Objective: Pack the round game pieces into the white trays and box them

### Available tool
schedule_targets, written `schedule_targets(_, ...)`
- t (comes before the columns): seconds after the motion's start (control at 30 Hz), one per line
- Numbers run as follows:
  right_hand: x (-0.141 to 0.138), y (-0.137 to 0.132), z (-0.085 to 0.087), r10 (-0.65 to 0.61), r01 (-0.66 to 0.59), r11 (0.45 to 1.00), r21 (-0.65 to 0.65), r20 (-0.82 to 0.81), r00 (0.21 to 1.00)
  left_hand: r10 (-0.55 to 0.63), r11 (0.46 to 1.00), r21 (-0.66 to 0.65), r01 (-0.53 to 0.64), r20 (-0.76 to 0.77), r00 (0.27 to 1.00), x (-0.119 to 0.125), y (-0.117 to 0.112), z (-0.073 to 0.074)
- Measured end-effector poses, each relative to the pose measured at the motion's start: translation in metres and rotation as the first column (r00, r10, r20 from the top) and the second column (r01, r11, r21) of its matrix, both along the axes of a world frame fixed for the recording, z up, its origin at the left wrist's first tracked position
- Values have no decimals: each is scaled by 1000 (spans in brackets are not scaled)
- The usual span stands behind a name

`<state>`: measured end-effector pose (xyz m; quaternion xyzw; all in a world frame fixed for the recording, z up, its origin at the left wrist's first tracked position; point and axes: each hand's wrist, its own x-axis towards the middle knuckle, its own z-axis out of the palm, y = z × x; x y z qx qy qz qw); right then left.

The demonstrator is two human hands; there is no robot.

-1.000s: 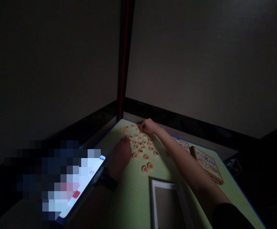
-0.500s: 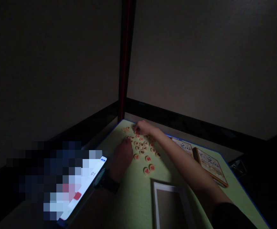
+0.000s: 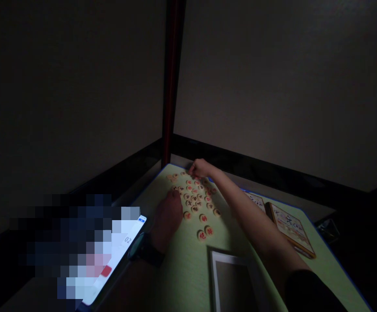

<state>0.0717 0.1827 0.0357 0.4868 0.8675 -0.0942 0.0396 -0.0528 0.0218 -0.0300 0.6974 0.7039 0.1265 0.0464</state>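
Observation:
Several round wooden game discs [image 3: 195,197] with red or black characters lie in loose rows on a green table [image 3: 182,268]. My left hand [image 3: 168,214], a dark watch [image 3: 144,250] on its wrist, rests with curled fingers at the near left edge of the discs; its fingertips touch the table beside one. My right hand [image 3: 199,168] reaches to the far end of the rows, its fingers bent down over the discs there. In this dim light I cannot see whether either hand holds a disc.
A lit phone [image 3: 110,264] stands at the left edge. A shallow grey-rimmed tray [image 3: 230,281] lies near me. Two printed boxes [image 3: 290,229] sit at the right. A dark red post [image 3: 172,82] rises in the wall corner behind the table.
My right hand drew left over the far discs, then moved back up to the far end of the rows. My left hand barely shifted. The phone's counter went from 01 to 02.

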Motion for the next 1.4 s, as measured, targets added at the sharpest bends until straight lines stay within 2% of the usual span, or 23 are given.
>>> schedule_targets(0.13, -6, -3, 0, 15, -29, 987, 160, 89, 996, -9, 1000, 29, 9, -2, 1000, 0, -2, -1)
schedule_targets(0.23, -13, -9, -6, 36, -65, 978, 196, 149, 988, -23, 999, 39, 23, 6, 1000, -1, -2, -1)
schedule_targets(0.47, -18, -20, -12, 108, -146, 969, 199, 192, 975, -10, 1000, -7, 10, 17, 1000, 1, -3, 7)
schedule_targets(0.6, -14, -13, -12, 132, -158, 974, 163, 158, 979, -11, 1000, -20, 11, 15, 1000, 1, -4, 11)
schedule_targets(0.73, -11, -1, -13, 151, -160, 980, 116, 83, 985, -16, 1000, -10, 16, 21, 1000, 1, -4, 9)
schedule_targets(0.87, -6, 9, -17, 137, -139, 985, 105, 29, 990, -15, 1000, 28, 15, 8, 1000, 0, -4, 4)
schedule_targets(1.0, 2, 12, -19, 134, -135, 984, 119, 18, 991, -6, 1000, -22, 6, 4, 1000, 1, -4, 7)
schedule_targets(1.1, 5, 12, -15, 129, -134, 981, 141, 46, 991, -9, 1000, -29, 10, 15, 1000, 1, -4, 11)
schedule_targets(1.23, 6, 9, -8, 53, -76, 975, 210, 117, 992, -8, 1000, -18, 8, 23, 1000, 1, -3, 8)
schedule_targets(1.4, 1, 2, -13, 4, -46, 974, 223, 186, 983, 5, 1000, 3, -5, 16, 1000, 0, -2, 0)
